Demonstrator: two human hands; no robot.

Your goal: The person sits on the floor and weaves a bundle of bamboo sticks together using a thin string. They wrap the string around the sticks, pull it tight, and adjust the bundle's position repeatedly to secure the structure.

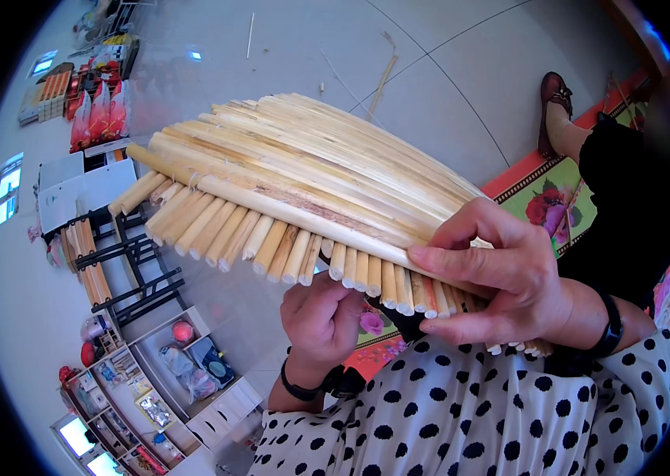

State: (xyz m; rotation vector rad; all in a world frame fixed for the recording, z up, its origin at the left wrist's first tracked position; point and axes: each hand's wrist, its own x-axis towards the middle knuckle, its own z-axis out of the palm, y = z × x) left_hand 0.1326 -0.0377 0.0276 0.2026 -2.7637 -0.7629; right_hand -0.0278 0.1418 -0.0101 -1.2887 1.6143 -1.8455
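A stiff panel of pale straw-coloured stalks (311, 166), laid side by side, spreads tilted in front of me. Beneath its near edge a second layer of stalks (228, 230) runs crosswise, with cut round ends toward me. My right hand (501, 270) is closed on the panel's near right edge, thumb on top along the outermost stalk and fingers below. Under the crosswise ends, my left hand (319, 313) is closed with curled fingers; the stalks partly cover it, and what it holds, if anything, is hidden. Thin thread shows near the panel's left corner.
Loose stalk pieces (383, 86) lie on the tiled floor (462, 47). A flowered mat (541, 202) is at the right, near another person's shoe (555, 99). Shelves of goods (125, 397), a black metal frame (133, 278) and red bags (101, 115) stand at the left.
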